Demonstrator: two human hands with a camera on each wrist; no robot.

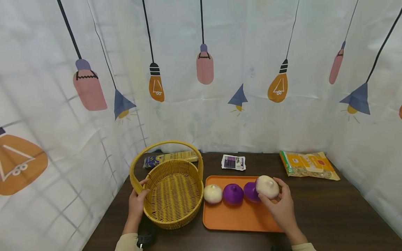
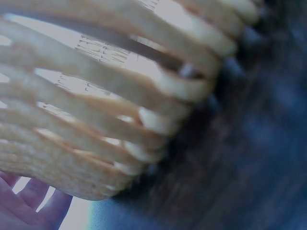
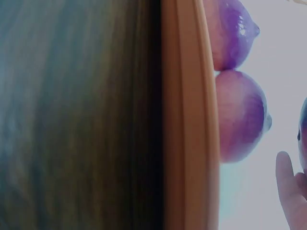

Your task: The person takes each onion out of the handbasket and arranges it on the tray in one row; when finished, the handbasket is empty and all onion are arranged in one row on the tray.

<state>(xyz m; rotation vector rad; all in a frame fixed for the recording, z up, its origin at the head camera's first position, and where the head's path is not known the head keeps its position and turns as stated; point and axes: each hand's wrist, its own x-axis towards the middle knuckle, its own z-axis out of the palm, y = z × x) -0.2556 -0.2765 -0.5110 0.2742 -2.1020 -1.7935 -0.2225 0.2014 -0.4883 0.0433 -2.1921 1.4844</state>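
Observation:
My left hand (image 1: 136, 200) grips the left rim of a yellow woven basket (image 1: 172, 225), by the foot of its tall arched handle. In the left wrist view the basket's slatted side (image 2: 86, 100) fills much of the picture, with part of the hand (image 2: 31, 203) below it. My right hand (image 1: 282, 202) holds a white onion (image 1: 267, 187) between thumb and fingers, over the right part of an orange tray (image 1: 238, 221). This onion partly covers a purple onion (image 1: 251, 192). Another purple onion (image 1: 233, 194) and a white onion (image 1: 213, 194) sit in the tray to the left.
Behind the basket lies a long yellow-and-blue packet (image 1: 171, 158). A small white-and-purple sachet (image 1: 233, 162) is behind the tray, and a green-and-orange food bag (image 1: 309, 165) lies at the back right. A curtain printed with lamps (image 1: 188, 118) hangs behind the dark table (image 1: 326, 205).

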